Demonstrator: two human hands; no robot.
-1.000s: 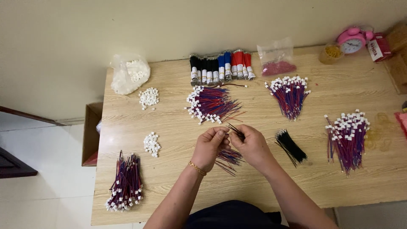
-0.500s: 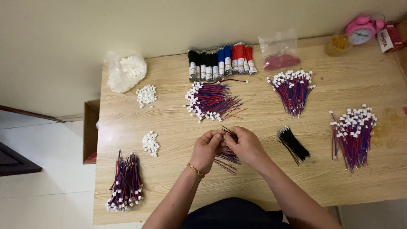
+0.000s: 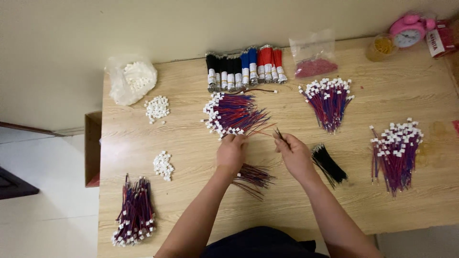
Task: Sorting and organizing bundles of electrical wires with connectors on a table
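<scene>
Hands have parted: left hand [image 3: 231, 154] hides its fingers at the wire bundle [image 3: 234, 114]; right hand [image 3: 294, 153] pinches thin wires [image 3: 278, 134].

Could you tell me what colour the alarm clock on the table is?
Pink, seen in the head view: clock.

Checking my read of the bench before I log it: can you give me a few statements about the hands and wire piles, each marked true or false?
1. The left hand touches the near edge of the wire bundle with white connectors. True.
2. The right hand is empty. False: it pinches a few thin wires between its fingertips.
3. The black wire bundle lies to the right of the right hand. True.
4. The pink clock stands at the table's near left corner. False: it is at the far right corner.
5. A loose pile of wires lies between the forearms. True.
</scene>
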